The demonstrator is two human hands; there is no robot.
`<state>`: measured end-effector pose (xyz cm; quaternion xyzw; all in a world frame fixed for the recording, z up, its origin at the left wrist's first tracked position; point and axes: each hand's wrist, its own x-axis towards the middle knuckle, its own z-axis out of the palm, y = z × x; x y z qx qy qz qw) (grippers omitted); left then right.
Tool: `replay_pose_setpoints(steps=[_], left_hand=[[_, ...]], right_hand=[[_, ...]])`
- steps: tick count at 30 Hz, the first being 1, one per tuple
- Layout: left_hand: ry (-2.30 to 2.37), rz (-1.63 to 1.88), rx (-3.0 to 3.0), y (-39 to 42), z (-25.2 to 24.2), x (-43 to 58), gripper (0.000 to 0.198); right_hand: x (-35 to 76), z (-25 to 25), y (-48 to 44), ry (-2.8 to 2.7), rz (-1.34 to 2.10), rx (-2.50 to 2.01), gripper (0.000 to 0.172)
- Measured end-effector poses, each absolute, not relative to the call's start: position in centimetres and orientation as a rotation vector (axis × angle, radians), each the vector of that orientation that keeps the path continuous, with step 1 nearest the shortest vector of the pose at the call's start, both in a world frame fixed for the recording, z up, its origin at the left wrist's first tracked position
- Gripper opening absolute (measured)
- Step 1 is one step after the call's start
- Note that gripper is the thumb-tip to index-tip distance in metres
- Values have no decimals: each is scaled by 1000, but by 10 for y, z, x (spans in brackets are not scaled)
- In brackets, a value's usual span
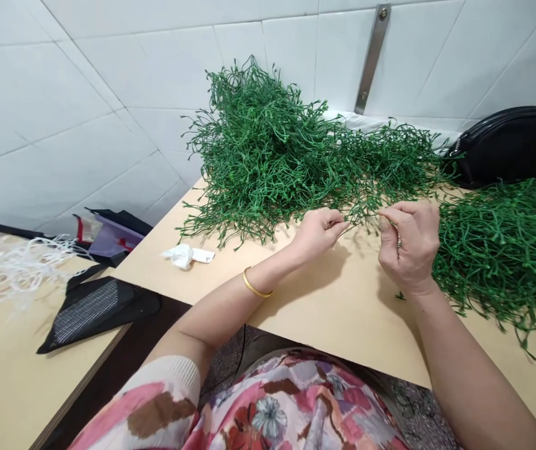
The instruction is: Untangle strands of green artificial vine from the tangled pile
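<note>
My left hand (317,235) is closed in a pinch, with a gold bangle on its wrist. It grips one end of a thin green plastic plant stem (358,220). Facing it, my right hand (411,245) pinches thumb against fingers near the other end of the stem; the exact grip point is partly hidden. Both hands hover a little above the table. Just behind them rises a large tangled heap of green plastic stems (268,150) with small budded tips. Beside my right forearm lies a second pile of green plastic stems (506,244).
A crumpled white tissue (183,255) lies on the pale wooden table (230,275). At the back right sits a black zipped bag (514,147). Left of a gap, another table (0,375) carries white strands (14,269) and a black mesh pouch (92,309). A tiled wall (155,69) stands behind.
</note>
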<state>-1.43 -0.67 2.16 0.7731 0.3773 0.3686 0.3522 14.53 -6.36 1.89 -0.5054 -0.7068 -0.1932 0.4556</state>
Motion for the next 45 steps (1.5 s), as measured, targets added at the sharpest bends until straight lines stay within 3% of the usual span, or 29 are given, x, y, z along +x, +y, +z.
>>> replay_pose_setpoints(steps=[5,10,20,31,37,45], left_hand=[[851,870,1314,9,36,-7,20],[683,732,812,26,29,-5,16],[630,813,517,31,6,-3,15],[498,725,713,23,-3,-7,9],[681,765,975,9,-5,-1,12],[780,873,1459,-3,-3,6,4]], right_hand=[[137,10,-60,-2012,-518,-1258,28],[151,-4,-49,-1915,-514,-1424,19],[149,5,-54,-1729,159,-1318,20],[154,3,-52,-1378,433,-1424,24],[157,7,-51,-1248,397,-1386,35],[153,1,-47,-1326,611,-1333,17]])
